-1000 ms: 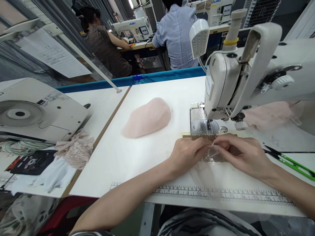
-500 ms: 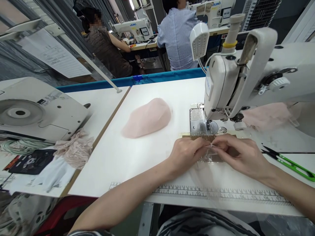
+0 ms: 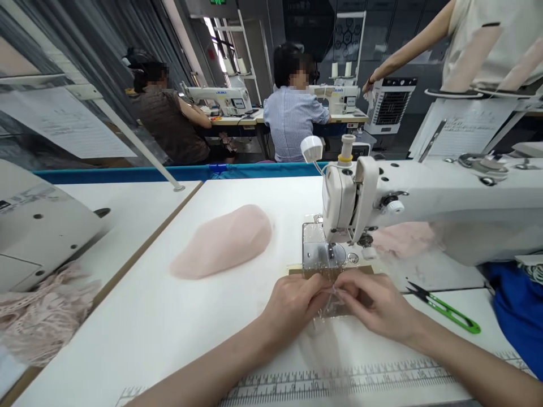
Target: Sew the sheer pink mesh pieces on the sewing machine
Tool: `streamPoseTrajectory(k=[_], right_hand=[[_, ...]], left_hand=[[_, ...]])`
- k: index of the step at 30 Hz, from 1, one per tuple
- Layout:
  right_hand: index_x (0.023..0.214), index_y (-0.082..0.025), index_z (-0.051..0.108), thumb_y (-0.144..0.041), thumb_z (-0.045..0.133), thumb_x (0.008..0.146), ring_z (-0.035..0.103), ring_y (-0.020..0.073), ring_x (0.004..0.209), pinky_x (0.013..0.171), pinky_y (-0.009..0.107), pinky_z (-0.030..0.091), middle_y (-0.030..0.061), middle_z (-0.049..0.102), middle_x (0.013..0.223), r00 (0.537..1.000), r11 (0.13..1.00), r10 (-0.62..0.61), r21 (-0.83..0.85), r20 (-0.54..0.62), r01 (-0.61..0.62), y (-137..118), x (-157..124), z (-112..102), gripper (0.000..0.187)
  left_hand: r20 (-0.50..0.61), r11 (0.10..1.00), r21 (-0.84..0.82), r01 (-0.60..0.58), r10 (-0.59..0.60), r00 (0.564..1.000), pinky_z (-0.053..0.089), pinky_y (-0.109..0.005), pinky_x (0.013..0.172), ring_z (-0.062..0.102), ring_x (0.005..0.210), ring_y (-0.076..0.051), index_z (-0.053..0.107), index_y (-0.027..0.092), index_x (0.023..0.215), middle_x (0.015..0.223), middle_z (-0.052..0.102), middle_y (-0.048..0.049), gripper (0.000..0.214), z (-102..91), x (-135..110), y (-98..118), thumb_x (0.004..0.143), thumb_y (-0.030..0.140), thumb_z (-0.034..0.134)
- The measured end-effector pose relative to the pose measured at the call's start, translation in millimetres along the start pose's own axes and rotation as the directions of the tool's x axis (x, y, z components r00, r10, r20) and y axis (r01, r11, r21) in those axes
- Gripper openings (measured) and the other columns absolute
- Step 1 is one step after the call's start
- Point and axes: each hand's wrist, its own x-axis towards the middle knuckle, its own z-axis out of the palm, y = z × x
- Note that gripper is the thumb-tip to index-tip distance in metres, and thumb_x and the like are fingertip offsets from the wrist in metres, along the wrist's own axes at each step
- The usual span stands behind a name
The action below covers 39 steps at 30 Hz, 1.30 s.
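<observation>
Sheer fabric (image 3: pixel 334 297) is pinched between the fingertips of both hands, just on the near side of the sewing machine (image 3: pixel 339 200). The left hand (image 3: pixel 291 305) reaches in from the near left, its back turned up, thumb and forefinger closed on the cloth. The right hand (image 3: pixel 377 301) comes from the near right, fingers curled, thumb and forefinger likewise gripping it. Their tips nearly meet. Green snips (image 3: pixel 449 312) lie right of the right hand; a pink piece (image 3: pixel 224 243) lies far left of the left hand.
</observation>
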Motion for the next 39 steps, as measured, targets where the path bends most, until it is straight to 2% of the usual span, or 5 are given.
streamPoseTrajectory(k=[4, 8, 18, 28, 39], right_hand=[[0.100, -0.020, 0.058, -0.021, 0.047, 0.099, 0.051, 0.0099, 0.054, 0.046, 0.022, 0.038, -0.0036, 0.054, 0.064, 1.000, 1.000, 0.024, 0.011, 0.015, -0.024, 2.6, -2.8, 2.6, 0.011], [0.103, -0.021, 0.059, -0.022, 0.047, 0.100, 0.053, 0.0108, 0.054, 0.046, 0.022, 0.040, -0.0030, 0.055, 0.064, 1.000, 1.000, 0.019, 0.010, 0.009, -0.019, 5.5, -3.4, 3.8, 0.013], [0.115, -0.021, 0.057, -0.022, 0.048, 0.100, 0.052, 0.0099, 0.052, 0.046, 0.022, 0.040, -0.0039, 0.056, 0.064, 1.000, 1.000, -0.003, -0.024, 0.006, 0.003, 4.9, -3.9, 5.1, 0.018], [0.113, -0.021, 0.055, -0.016, 0.054, 0.097, 0.063, 0.0099, 0.058, 0.050, 0.019, 0.049, -0.0029, 0.065, 0.071, 0.999, 0.996, -0.049, -0.076, -0.018, 0.048, 2.7, -5.0, -2.4, 0.017], [0.110, -0.021, 0.056, -0.016, 0.055, 0.097, 0.061, 0.0101, 0.053, 0.042, 0.019, 0.047, -0.0022, 0.065, 0.070, 0.995, 0.993, -0.074, -0.098, -0.062, 0.067, 2.8, -6.1, -2.8, 0.014]], left_hand=[[0.036, 0.994, -0.098, 0.051, -0.048, 0.998, 0.052, -0.020, 0.053, 0.065, 0.056, -0.009, 0.063, 0.017, 0.099, 0.074, 0.074, 0.0018, 0.016, -0.1, 0.0, 3.1, 0.101, 0.019, 0.048], [0.045, 0.987, -0.136, 0.091, -0.086, 0.995, 0.050, -0.019, 0.051, 0.062, 0.052, -0.008, 0.065, 0.016, 0.091, 0.068, 0.071, 0.0019, 0.019, -0.5, 0.5, 3.6, 0.099, 0.019, 0.048], [-0.023, 0.992, 0.106, -0.067, 0.069, 0.997, 0.041, -0.020, 0.047, 0.048, 0.042, -0.007, 0.058, 0.017, 0.082, 0.057, 0.063, 0.0055, 0.024, -3.8, 2.3, 1.4, 0.102, 0.020, 0.045], [-0.008, 0.985, 0.125, -0.120, 0.122, 0.993, 0.046, -0.020, 0.050, 0.056, 0.047, -0.006, 0.061, 0.015, 0.095, 0.063, 0.069, 0.0049, 0.017, -3.5, 2.0, 3.6, 0.103, 0.020, 0.046], [-0.057, 0.987, 0.080, -0.143, 0.148, 0.987, 0.044, -0.018, 0.047, 0.056, 0.045, -0.005, 0.060, 0.013, 0.099, 0.062, 0.068, 0.0060, 0.009, -0.6, 2.0, 1.7, 0.100, 0.017, 0.052]])
